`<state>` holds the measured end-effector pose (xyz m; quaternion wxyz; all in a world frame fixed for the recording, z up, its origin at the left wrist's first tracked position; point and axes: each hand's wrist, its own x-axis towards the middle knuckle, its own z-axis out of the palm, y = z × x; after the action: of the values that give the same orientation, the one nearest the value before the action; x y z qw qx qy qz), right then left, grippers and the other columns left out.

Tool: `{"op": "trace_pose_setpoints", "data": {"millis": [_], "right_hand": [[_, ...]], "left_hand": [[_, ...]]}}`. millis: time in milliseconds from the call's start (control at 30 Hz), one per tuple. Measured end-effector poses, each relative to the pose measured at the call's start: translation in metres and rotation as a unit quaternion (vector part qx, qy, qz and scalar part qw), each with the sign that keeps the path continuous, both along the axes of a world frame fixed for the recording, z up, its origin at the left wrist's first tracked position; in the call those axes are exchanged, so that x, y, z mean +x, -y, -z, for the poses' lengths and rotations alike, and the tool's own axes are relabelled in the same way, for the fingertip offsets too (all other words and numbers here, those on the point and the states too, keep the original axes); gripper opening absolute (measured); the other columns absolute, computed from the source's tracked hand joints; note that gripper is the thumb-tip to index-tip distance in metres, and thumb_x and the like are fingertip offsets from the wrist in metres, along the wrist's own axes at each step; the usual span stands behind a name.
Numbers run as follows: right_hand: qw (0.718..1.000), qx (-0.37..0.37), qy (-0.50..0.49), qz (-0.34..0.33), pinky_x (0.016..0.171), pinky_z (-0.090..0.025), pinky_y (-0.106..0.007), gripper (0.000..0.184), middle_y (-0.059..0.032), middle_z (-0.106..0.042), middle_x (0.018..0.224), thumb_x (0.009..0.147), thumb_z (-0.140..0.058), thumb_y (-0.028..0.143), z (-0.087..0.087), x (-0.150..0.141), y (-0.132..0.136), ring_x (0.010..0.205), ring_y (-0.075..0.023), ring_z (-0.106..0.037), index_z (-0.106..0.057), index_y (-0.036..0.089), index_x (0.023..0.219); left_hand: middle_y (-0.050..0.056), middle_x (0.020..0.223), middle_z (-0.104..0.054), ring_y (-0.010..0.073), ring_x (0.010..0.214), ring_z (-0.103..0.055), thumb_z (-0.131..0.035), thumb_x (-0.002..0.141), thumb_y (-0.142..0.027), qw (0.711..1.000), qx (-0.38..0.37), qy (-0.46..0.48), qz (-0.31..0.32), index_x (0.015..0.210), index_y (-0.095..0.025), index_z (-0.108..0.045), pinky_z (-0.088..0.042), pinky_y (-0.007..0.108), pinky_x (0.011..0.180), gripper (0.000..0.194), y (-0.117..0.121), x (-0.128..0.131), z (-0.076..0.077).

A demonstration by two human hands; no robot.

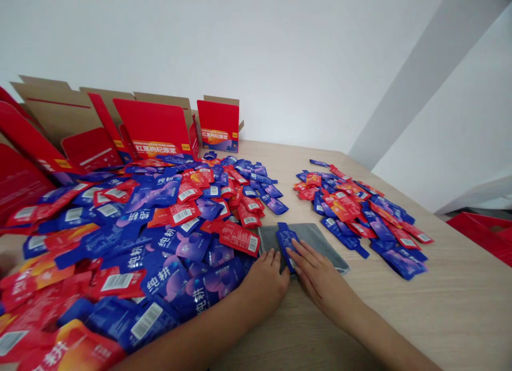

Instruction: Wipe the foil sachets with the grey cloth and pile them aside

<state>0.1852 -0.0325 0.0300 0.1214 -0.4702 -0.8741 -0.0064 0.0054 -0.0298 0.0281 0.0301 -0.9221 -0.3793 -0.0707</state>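
A blue pouch [285,235] with a narrow spout tab lies on a dark grey cloth-like pad [322,243] in front of me. My right hand [318,269] rests over the pouch's right side, fingers stretched out flat and pressing on it. At the pad's lower left corner is my left hand [268,279], its fingers slightly bent and lying down, thumb close to the pouch's lower end. Part of the pouch is hidden under my hands. Left of them spreads a large heap of blue and red pouches [180,240], right against my left forearm.
A smaller pile of red and blue pouches [348,203] lies to the right on the wooden table [452,291]. Open red cartons [152,123] stand along the back left. A red object [480,235] is beyond the right edge. Something blurred, possibly another person's hand [10,253], shows far left.
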Motion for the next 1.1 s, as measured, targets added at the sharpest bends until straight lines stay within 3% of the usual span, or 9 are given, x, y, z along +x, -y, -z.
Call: {"op": "trace_pose_setpoints", "data": {"millis": [133, 333, 467, 667, 833, 933, 1000, 1100], "right_hand": [[0.999, -0.037, 0.017, -0.029, 0.103, -0.042, -0.045, 0.043, -0.0113, -0.049, 0.138, 0.088, -0.038, 0.012, 0.007, -0.007, -0.021, 0.132, -0.0248, -0.037, -0.055, 0.015, 0.127], [0.999, -0.028, 0.023, -0.028, 0.106, -0.037, -0.045, 0.04, -0.0155, -0.05, 0.135, 0.089, -0.042, 0.016, -0.003, -0.013, -0.059, 0.133, -0.0251, -0.034, -0.056, 0.01, 0.125], [1.0, -0.02, 0.017, -0.016, 0.104, -0.039, -0.046, 0.043, -0.0152, -0.05, 0.135, 0.086, -0.052, 0.026, -0.001, -0.013, -0.05, 0.132, -0.0273, -0.037, -0.055, 0.013, 0.127], [0.998, 0.032, 0.048, 0.002, 0.098, -0.046, -0.043, 0.045, -0.0159, -0.056, 0.129, 0.079, -0.046, 0.009, 0.011, -0.007, -0.019, 0.123, -0.0275, -0.049, -0.059, 0.011, 0.122], [0.996, -0.009, -0.082, 0.038, 0.092, -0.05, -0.038, 0.055, -0.014, -0.062, 0.121, 0.077, -0.037, 0.004, -0.012, 0.009, -0.037, 0.109, -0.0209, -0.06, -0.048, 0.012, 0.13], [0.966, -0.025, -0.232, 0.11, 0.088, -0.05, -0.041, 0.046, -0.0116, -0.067, 0.111, 0.08, -0.045, 0.018, -0.028, 0.011, -0.069, 0.1, -0.0223, -0.064, -0.053, 0.016, 0.125], [0.927, -0.054, -0.34, 0.146, 0.086, -0.05, -0.041, 0.039, -0.0091, -0.069, 0.105, 0.074, -0.055, 0.024, -0.034, 0.003, -0.095, 0.095, -0.0233, -0.065, -0.061, 0.017, 0.111], [0.813, -0.177, -0.531, 0.16, 0.075, -0.053, -0.037, 0.027, -0.0047, -0.07, 0.087, 0.064, -0.064, 0.023, -0.044, -0.032, -0.136, 0.08, -0.0213, -0.066, -0.067, 0.017, 0.091]], "left_hand": [[0.025, 0.12, -0.058, 0.0312, 0.115, -0.055, -0.049, 0.09, -0.02, 1.0, -0.006, -0.002, -0.001, 0.114, -0.005, -0.062, -0.044, 0.042, 0.094, 0.031, -0.002, 0.002, 0.006], [0.024, 0.12, -0.058, 0.0315, 0.116, -0.054, -0.052, 0.09, -0.021, 1.0, -0.026, -0.001, -0.004, 0.114, -0.006, -0.062, -0.044, 0.042, 0.094, 0.031, -0.003, 0.003, 0.008], [0.024, 0.121, -0.058, 0.0295, 0.116, -0.054, -0.051, 0.091, -0.022, 1.0, -0.024, 0.008, -0.01, 0.117, -0.006, -0.061, -0.044, 0.041, 0.095, 0.032, 0.0, 0.001, 0.006], [0.024, 0.122, -0.057, 0.0303, 0.116, -0.054, -0.05, 0.091, -0.021, 0.999, -0.031, -0.006, -0.007, 0.117, -0.007, -0.061, -0.044, 0.043, 0.094, 0.032, -0.002, 0.002, 0.013], [0.025, 0.124, -0.055, 0.0312, 0.117, -0.053, -0.048, 0.092, -0.022, 1.0, -0.025, -0.004, 0.007, 0.117, -0.008, -0.061, -0.044, 0.045, 0.094, 0.032, -0.004, 0.002, 0.019], [0.026, 0.124, -0.054, 0.0316, 0.118, -0.052, -0.047, 0.093, -0.023, 0.999, -0.03, -0.012, 0.018, 0.119, -0.006, -0.06, -0.044, 0.045, 0.094, 0.034, -0.004, 0.002, 0.017], [0.026, 0.124, -0.054, 0.0317, 0.118, -0.052, -0.047, 0.093, -0.023, 0.999, -0.035, -0.016, 0.019, 0.118, -0.005, -0.06, -0.044, 0.044, 0.094, 0.034, -0.005, 0.002, 0.016], [0.025, 0.124, -0.055, 0.032, 0.117, -0.053, -0.047, 0.093, -0.023, 0.999, -0.042, -0.016, 0.011, 0.116, -0.006, -0.061, -0.044, 0.044, 0.093, 0.032, -0.006, 0.004, 0.015]]}}
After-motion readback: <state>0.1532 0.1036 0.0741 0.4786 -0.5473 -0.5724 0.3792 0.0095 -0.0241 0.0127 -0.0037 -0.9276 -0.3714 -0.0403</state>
